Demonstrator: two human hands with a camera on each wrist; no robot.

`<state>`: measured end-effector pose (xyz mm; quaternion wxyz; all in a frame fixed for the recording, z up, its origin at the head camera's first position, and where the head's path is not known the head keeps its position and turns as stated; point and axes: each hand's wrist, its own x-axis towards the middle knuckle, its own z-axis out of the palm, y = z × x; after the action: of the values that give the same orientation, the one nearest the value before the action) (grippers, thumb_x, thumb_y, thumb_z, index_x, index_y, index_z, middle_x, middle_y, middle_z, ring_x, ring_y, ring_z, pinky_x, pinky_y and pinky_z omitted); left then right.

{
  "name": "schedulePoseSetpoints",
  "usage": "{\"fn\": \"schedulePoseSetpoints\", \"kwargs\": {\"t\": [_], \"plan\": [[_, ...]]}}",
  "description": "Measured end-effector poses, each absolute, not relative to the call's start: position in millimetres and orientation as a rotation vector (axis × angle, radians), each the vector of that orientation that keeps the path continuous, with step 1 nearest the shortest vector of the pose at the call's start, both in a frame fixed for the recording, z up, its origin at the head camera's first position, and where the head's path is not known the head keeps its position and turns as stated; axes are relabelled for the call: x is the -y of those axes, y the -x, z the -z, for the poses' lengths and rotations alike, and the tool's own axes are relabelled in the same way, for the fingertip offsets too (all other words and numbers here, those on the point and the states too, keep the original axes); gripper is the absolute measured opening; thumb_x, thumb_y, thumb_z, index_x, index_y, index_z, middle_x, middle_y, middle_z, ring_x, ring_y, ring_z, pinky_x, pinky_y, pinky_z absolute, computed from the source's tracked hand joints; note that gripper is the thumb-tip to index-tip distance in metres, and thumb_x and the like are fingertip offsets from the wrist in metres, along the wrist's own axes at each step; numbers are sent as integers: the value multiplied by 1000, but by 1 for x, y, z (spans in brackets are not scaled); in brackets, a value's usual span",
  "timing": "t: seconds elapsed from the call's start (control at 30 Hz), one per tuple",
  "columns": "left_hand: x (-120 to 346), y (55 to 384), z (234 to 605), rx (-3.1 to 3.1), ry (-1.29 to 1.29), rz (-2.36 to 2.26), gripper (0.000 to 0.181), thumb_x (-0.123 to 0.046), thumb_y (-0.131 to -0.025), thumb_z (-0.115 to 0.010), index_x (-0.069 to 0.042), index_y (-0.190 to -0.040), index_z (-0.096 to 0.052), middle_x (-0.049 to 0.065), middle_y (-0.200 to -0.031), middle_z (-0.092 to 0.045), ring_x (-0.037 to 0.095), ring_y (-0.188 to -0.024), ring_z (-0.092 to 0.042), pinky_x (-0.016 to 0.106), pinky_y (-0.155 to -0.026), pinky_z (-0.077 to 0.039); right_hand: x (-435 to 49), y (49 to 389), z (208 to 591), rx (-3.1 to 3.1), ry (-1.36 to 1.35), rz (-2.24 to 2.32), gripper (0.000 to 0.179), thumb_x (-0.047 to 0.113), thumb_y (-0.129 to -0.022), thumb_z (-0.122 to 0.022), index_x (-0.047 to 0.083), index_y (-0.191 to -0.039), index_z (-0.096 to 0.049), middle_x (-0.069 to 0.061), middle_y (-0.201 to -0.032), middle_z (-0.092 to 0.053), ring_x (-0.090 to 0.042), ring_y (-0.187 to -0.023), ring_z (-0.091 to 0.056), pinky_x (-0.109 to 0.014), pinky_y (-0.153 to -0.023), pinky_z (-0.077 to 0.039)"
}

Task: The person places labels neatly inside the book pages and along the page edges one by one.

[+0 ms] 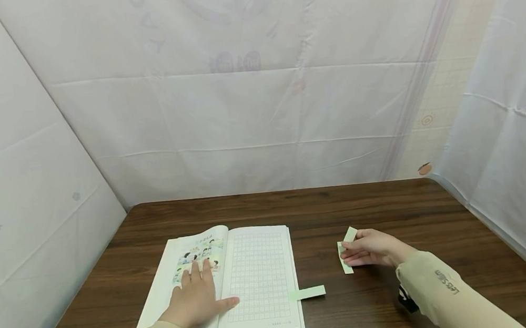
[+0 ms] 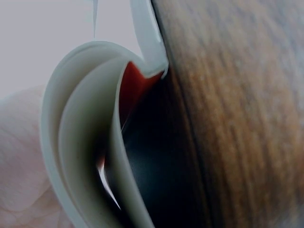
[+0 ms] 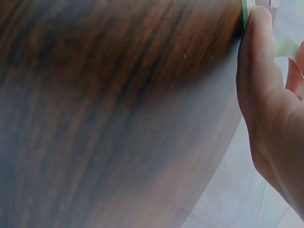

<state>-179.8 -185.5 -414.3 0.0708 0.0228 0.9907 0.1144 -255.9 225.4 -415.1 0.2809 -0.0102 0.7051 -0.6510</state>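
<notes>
An open book (image 1: 260, 280) lies on the table, with a coloured picture on its left page and a printed grid on the right. My left hand (image 1: 197, 297) rests on it with fingers spread, the thumb reaching across the fold. The left wrist view shows the book's curled pages (image 2: 90, 95) close up beside part of the hand (image 2: 21, 161). A pale green sticky note (image 1: 310, 292) juts out past the right page's edge. To the right, my right hand (image 1: 376, 248) pinches pale green sticky notes (image 1: 347, 268); one curled strip (image 3: 285, 48) shows in the right wrist view.
The dark wooden table (image 1: 319, 206) runs under everything. White printed sheets (image 1: 257, 106) hang behind it and along both sides. A black band (image 1: 406, 300) sits at the right wrist under the sleeve (image 1: 446, 289).
</notes>
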Motion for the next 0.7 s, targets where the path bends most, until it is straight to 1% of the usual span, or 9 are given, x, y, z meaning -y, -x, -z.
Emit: {"fn": "schedulePoseSetpoints", "kwargs": {"t": [0.23,0.37,0.53,0.7], "plan": [[186,180,414,-2975,-67,-346,124,-73,-73,-69,14,-149,-24,45,-150,-22,65,-136,-25,74,-97,-35,-229,253,415,-1822,51,1773,22,11,-101,-56,-2,-114,-45,-12,-100,-71,-18,-91,-72,-32,-87,-58],[186,180,415,-2973,-67,-341,125,-74,-73,-68,14,-149,-24,45,-151,-22,65,-136,-25,74,-97,-35,-231,251,415,-1777,52,1801,18,10,-101,-55,0,-113,-46,-12,-101,-71,-18,-94,-71,-33,-90,-57],[187,181,416,-2973,-70,-334,124,-74,-73,-68,14,-149,-24,45,-151,-22,65,-136,-25,75,-97,-35,-232,249,415,-1752,51,1818,15,9,-101,-55,1,-109,-45,-12,-103,-71,-18,-96,-71,-34,-91,-56],[187,180,416,-2976,-69,-339,124,-74,-74,-68,14,-149,-24,45,-150,-22,65,-136,-25,75,-97,-35,-233,248,415,-1742,63,1818,15,10,-102,-54,1,-110,-45,-13,-104,-72,-19,-97,-71,-34,-92,-56]]}}
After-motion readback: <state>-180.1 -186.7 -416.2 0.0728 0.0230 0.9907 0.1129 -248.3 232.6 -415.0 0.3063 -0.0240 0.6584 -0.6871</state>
